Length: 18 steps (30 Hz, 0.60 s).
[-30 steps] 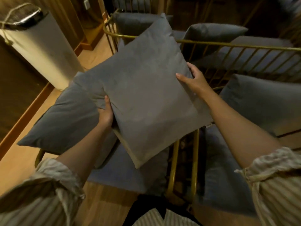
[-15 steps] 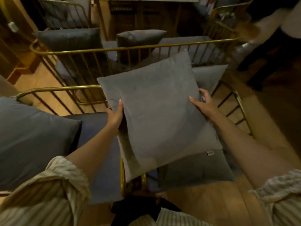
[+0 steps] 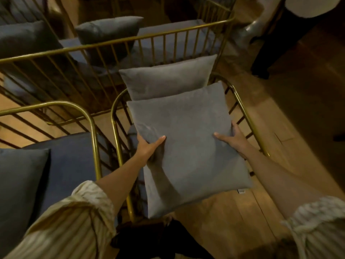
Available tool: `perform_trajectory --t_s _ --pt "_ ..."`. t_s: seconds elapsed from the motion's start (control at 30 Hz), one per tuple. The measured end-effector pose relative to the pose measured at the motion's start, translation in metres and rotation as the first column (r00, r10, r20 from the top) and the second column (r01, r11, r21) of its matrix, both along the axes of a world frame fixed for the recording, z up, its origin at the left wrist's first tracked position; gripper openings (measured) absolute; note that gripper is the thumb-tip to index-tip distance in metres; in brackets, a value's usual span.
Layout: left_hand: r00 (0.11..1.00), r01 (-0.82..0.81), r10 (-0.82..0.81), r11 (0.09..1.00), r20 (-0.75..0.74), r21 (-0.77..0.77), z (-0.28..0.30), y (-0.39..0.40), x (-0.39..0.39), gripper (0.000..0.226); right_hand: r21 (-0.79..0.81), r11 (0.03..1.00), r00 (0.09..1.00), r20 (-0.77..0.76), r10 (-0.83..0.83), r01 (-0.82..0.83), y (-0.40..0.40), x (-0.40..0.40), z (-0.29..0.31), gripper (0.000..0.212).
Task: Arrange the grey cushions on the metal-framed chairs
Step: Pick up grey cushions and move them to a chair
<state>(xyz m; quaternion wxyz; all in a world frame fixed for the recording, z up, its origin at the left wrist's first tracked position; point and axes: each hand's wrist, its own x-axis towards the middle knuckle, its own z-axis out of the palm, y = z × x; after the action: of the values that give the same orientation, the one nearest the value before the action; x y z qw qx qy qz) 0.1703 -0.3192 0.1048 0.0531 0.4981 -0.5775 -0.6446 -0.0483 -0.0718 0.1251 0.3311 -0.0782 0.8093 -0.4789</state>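
Note:
I hold a square grey cushion (image 3: 188, 146) flat over the seat of a gold metal-framed chair (image 3: 242, 107). My left hand (image 3: 149, 146) grips its left edge, thumb on top. My right hand (image 3: 233, 140) grips its right edge. A second grey cushion (image 3: 168, 79) leans upright against the chair's back, just behind the held one. The held cushion hides the chair's seat.
To the left stands another gold-framed chair (image 3: 91, 124) with a blue seat pad and a grey cushion (image 3: 20, 184). Behind is a gold-railed bench (image 3: 130, 42) with more cushions (image 3: 110, 28). A person's dark legs (image 3: 276, 43) stand at the upper right on the wooden floor.
I have turned right, away from the left chair, and brought the cushion down over the right chair's seat. Both hands have slid lower along its sides.

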Motion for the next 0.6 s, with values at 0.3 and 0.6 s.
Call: perform_trajectory --t_s 0.3,0.6 --pt "0.749 0.583 -0.507 0.81 0.426 -0.061 -0.037 0.048 -0.007 0.126 0.514 0.808 0.933 -0.039 0.359 -0.29 -0.014 0.023 -0.042 0.127" --pt "0.832 0.47 -0.372 0.867 0.413 -0.167 -0.04 0.02 0.034 0.111 0.507 0.844 0.863 -0.334 0.379 -0.174 -0.028 0.058 -0.048 0.105"
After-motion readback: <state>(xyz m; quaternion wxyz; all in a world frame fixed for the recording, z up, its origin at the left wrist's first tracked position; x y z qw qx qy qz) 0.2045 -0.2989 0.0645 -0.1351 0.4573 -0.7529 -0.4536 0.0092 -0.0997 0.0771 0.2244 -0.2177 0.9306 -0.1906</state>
